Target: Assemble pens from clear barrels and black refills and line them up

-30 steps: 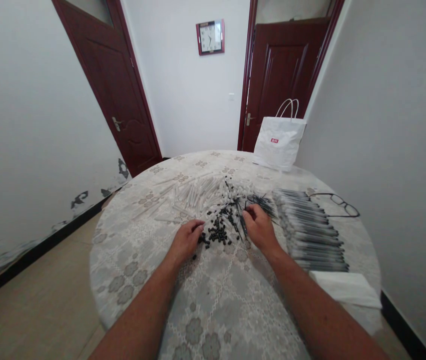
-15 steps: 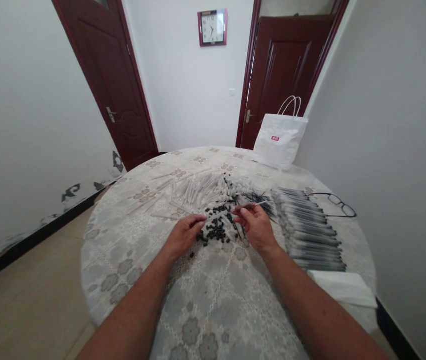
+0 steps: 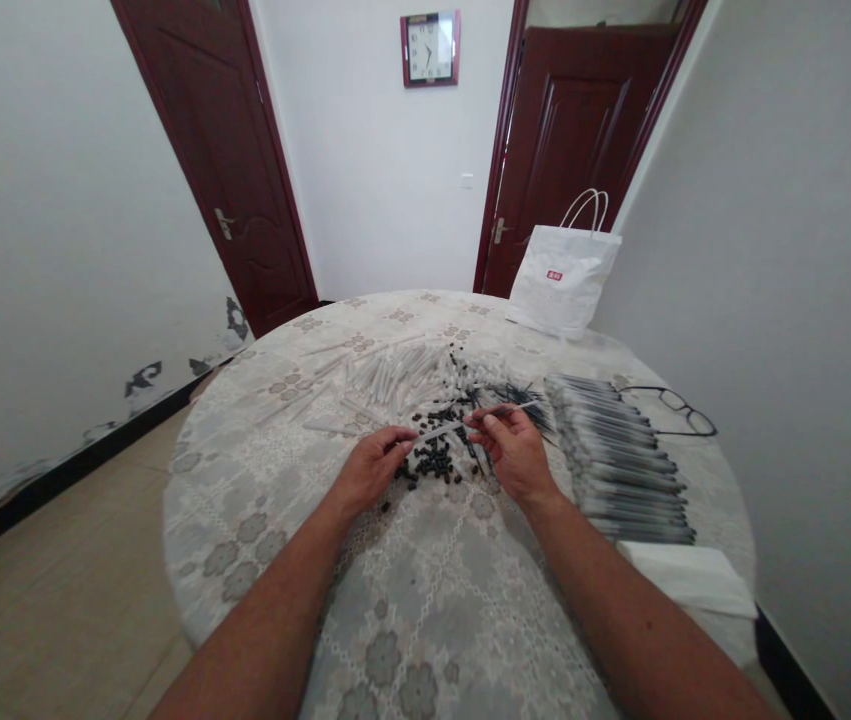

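Note:
My left hand [image 3: 374,463] pinches one end of a clear pen barrel [image 3: 438,431] between thumb and fingers. The barrel slants across to my right hand [image 3: 513,448], whose fingertips close around its other end. A thin pale stick [image 3: 527,404] also juts out to the right from the fingers of my right hand; I cannot tell whether it is a pen refill. Beneath both hands lies a scatter of small black pen parts [image 3: 436,460]. Just beyond them is a pile of loose clear barrels [image 3: 387,378]. Dark thin refills [image 3: 526,398] lie behind my right hand.
Small white pieces [image 3: 476,370] are heaped mid-table. Rows of pens [image 3: 624,470] lie at the right, with eyeglasses [image 3: 672,405] beside them and a folded white packet [image 3: 684,580] nearer me. A white paper bag [image 3: 564,280] stands at the back of the round table's patterned cloth [image 3: 425,600].
The whole view has shifted slightly. Both hands keep nearly the same pose, with the barrel still between them. Nothing has been let go.

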A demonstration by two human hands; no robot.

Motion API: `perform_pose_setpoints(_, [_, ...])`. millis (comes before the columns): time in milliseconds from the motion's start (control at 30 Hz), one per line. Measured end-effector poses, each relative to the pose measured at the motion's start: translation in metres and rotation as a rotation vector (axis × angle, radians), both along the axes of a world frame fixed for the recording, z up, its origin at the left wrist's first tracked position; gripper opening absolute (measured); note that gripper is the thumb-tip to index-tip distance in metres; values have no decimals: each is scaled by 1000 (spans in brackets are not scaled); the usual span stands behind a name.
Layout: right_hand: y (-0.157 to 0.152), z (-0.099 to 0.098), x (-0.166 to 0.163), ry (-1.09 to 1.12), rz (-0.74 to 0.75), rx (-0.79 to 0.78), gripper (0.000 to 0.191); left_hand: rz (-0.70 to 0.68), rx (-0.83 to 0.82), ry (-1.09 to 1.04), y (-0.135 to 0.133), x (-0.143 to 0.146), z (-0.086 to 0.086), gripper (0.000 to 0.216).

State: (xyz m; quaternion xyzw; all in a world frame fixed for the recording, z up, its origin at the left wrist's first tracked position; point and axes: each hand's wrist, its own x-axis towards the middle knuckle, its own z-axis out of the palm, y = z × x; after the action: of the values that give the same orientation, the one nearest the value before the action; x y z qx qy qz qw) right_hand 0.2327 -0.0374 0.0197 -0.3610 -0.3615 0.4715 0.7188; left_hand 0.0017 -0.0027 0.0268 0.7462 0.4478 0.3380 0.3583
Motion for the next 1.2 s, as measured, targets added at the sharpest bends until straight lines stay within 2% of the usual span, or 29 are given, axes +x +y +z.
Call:
perform_pose_setpoints(333, [0,3,3,33,-25,41,25,-16,21,33,3,-3,-2,35])
perform_pose_setpoints(600, [0,-4,-1,-68,50,8,19,-59,24,7,3,-2,-6,33])
perform_pose_setpoints(967, [0,-8,1,-114,66,-6,19,-62,50,-2,1,-1,-4,32])
perform_pose_setpoints(1100, [-2,-9,-1,-175,107,-62,21,-95,0,-43,-1,1,-2,33])
perform_pose_setpoints(1200, [-3,-6,-2,-130,134,-78,25,-105,-61,-92,-3,2,-1,36])
